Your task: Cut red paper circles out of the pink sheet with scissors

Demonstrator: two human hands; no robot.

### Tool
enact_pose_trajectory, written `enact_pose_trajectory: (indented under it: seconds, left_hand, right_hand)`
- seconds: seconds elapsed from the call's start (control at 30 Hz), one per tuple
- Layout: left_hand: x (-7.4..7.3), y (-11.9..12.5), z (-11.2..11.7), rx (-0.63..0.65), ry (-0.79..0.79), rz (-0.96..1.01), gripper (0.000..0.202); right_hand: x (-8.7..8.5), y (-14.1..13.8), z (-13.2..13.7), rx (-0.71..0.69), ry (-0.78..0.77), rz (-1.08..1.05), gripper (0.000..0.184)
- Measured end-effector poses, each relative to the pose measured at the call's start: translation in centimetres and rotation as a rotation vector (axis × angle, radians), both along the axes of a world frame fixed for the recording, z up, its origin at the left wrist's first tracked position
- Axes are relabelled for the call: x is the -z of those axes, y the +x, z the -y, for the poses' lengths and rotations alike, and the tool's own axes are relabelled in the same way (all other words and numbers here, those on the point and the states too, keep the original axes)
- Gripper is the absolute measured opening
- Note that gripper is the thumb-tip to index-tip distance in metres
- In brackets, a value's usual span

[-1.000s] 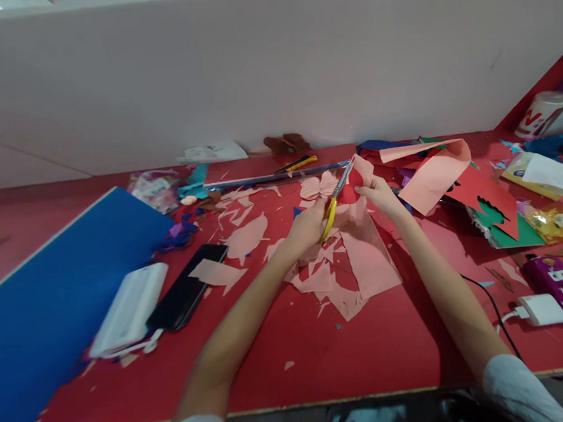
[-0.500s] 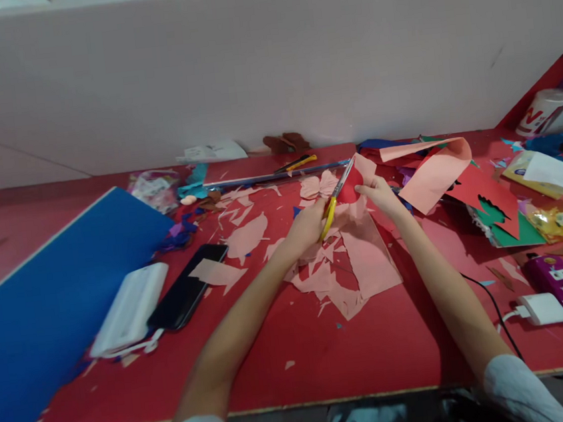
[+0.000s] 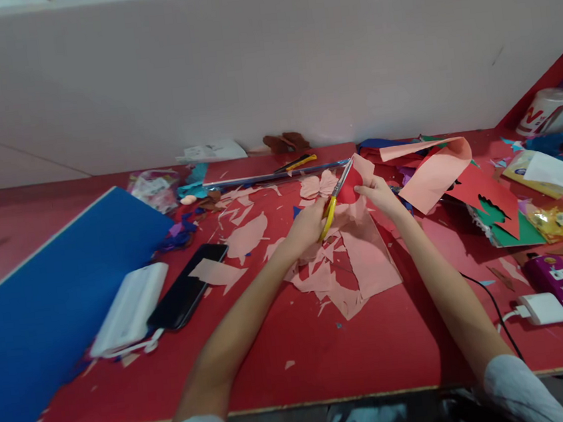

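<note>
My left hand (image 3: 307, 228) grips a pair of yellow-handled scissors (image 3: 333, 195), their steel blades pointing up and right into a sheet of pink paper (image 3: 362, 169). My right hand (image 3: 378, 197) pinches that sheet close to the blades. A red piece (image 3: 350, 185) shows at the blades, and I cannot tell if it is paper or the table behind. Below my hands, pink paper offcuts (image 3: 367, 262) lie in a heap on the red table (image 3: 328, 367).
A black smartphone (image 3: 187, 295) and a white power bank (image 3: 131, 309) lie left, beside a blue board (image 3: 53, 295). A ruler and utility knife (image 3: 301, 162) lie ahead. Coloured paper sheets (image 3: 487, 206), a white charger (image 3: 543, 309) and its black cable lie right.
The scissors blades have tilted slightly and moved a little deeper into the pink paper. My right hand has shifted slightly with the sheet. The scattered items stay in place.
</note>
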State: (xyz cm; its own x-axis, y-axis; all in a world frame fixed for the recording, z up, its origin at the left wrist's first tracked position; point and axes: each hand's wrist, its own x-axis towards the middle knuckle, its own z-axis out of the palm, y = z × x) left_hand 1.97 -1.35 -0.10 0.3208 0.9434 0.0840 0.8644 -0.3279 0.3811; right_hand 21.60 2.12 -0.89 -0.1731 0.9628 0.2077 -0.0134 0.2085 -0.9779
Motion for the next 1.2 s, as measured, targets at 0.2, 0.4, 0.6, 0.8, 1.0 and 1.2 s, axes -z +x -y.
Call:
enact_pose_trajectory:
  seconds: [0.2, 0.4, 0.6, 0.8, 1.0, 1.2]
  left_hand:
    - [-0.42, -0.03, 0.09, 0.039, -0.019, 0.056, 0.032]
    - [-0.13, -0.07, -0.02, 0.041, -0.016, 0.056, 0.034]
    - [-0.27, -0.27, 0.10, 0.051, -0.034, 0.067, 0.033]
    - [-0.58, -0.23, 0.29, 0.034, -0.035, 0.012, 0.035]
    - [-0.76, -0.07, 0.27, -0.006, -0.042, 0.012, 0.037]
    - [-0.69, -0.07, 0.21, 0.013, -0.053, 0.044, 0.038]
  right_hand:
    - [-0.12, 0.04, 0.19, -0.025, -0.008, -0.012, 0.017]
    - [0.22, -0.10, 0.05, -0.021, -0.033, -0.049, 0.014]
    - [0.18, 0.05, -0.01, -0.021, -0.015, -0.024, 0.015]
    - [0.48, 0.13, -0.25, 0.035, 0.021, 0.087, 0.013]
    - [0.46, 0.22, -0.35, 0.083, 0.068, 0.212, 0.016]
    - [0.10, 0.46, -0.25, 0.124, 0.073, 0.299, 0.018]
